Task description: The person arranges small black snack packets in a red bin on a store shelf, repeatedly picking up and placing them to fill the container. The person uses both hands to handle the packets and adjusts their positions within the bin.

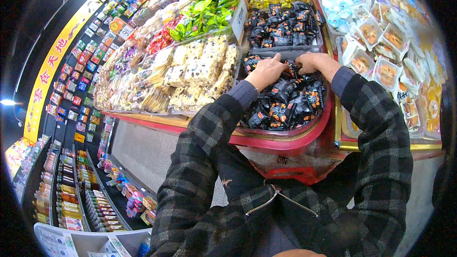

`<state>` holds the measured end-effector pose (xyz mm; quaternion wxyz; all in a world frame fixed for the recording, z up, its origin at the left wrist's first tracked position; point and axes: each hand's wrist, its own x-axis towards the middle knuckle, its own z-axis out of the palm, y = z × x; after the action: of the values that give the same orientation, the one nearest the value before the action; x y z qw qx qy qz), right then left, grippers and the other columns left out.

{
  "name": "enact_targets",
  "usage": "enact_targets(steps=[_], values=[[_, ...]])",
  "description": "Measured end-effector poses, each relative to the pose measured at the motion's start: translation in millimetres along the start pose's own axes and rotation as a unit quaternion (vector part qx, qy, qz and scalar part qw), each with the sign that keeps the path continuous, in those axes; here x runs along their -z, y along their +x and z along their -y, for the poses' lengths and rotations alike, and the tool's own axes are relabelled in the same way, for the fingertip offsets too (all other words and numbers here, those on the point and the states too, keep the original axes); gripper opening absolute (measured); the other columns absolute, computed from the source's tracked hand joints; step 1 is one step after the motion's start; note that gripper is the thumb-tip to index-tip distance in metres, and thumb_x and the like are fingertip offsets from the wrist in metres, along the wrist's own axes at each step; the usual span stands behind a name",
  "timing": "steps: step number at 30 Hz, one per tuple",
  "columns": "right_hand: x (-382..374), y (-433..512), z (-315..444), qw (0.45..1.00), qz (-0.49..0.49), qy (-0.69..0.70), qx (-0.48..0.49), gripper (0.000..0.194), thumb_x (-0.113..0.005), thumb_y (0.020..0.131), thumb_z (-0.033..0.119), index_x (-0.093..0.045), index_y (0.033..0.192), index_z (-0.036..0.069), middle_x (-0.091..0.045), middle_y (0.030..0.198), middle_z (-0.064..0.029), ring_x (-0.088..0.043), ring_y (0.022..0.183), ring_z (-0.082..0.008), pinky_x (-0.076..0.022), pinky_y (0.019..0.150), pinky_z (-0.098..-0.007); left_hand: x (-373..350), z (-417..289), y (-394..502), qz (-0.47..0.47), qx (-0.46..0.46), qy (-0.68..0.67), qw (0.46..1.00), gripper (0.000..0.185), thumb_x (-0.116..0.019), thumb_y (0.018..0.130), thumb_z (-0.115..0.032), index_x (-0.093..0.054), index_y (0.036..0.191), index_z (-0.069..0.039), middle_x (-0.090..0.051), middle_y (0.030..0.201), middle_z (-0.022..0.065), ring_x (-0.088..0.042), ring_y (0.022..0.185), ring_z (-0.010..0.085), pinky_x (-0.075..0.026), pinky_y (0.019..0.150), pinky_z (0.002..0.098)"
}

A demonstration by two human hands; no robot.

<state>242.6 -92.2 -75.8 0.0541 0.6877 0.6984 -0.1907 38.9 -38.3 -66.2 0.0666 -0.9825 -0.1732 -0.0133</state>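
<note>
Small black snack packets (282,109) with orange print fill a clear plastic bin (285,132) at the near corner of the display. At the bin's far part, my left hand (269,71) lies over the packets with its fingers pointing right. Just to the right, my right hand (316,62) reaches in from the bin's right side with curled fingers. Both hands touch packets near the back wall, a small gap between them. Their fingertips are partly lost among the black wrappers, so a firm hold cannot be made out.
A second bin of black packets (282,28) adjoins behind. Left stand wrapped puffed-grain blocks (196,67) and green packets (207,14); right are clear-lidded snack cups (387,73). A red rounded rim (317,135) edges the counter. Bottle shelves (71,189) stand far left.
</note>
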Motion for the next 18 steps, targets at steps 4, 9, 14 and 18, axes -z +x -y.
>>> enact_targets(steps=[4,9,14,18], values=[[-5.5,11.7,-8.6,1.0,0.008,-0.027,-0.002,0.05,-0.07,0.077,0.037,-0.064,0.119,0.01,-0.065,0.119,-0.0143,-0.061,0.11,-0.0344,-0.0492,0.093,-0.0437,22.9,-1.5,10.6,0.036,0.022,-0.009,0.999,0.031,-0.064,0.085,-0.023,-0.066,0.116,-0.021,-0.057,0.105,0.0161,-0.063,0.098,0.0344,-0.052,0.08,0.0476],[-1.6,5.5,2.0,1.0,0.016,-0.008,0.005,0.047,-0.069,0.079,0.035,-0.064,0.119,0.012,-0.065,0.119,-0.0135,-0.062,0.109,-0.0332,-0.0501,0.091,-0.0429,45.6,43.9,10.3,-0.028,0.053,-0.133,0.989,0.031,-0.072,0.083,-0.036,-0.072,0.103,-0.012,-0.069,0.086,0.017,-0.069,0.081,0.0316,-0.055,0.072,0.0402],[-4.1,10.2,-0.3,1.0,0.013,-0.011,0.023,0.047,-0.07,0.079,0.036,-0.064,0.121,0.014,-0.066,0.118,-0.0113,-0.062,0.109,-0.0319,-0.0502,0.091,-0.0426,68.3,73.7,15.1,-0.268,0.231,-0.559,0.75,0.049,-0.068,0.089,-0.021,-0.051,0.129,0.002,-0.068,0.08,0.0122,-0.066,0.061,0.0181,-0.054,0.054,0.0297],[-3.3,4.5,-7.5,1.0,0.003,-0.015,0.014,0.047,-0.07,0.079,0.036,-0.065,0.12,0.014,-0.067,0.116,-0.0107,-0.062,0.109,-0.0314,-0.0505,0.09,-0.0419,57.9,48.5,9.2,-0.017,0.231,-0.462,0.856,0.057,-0.069,0.089,-0.022,-0.044,0.137,-0.005,-0.069,0.086,0.0065,-0.067,0.073,0.0152,-0.056,0.061,0.0306]])
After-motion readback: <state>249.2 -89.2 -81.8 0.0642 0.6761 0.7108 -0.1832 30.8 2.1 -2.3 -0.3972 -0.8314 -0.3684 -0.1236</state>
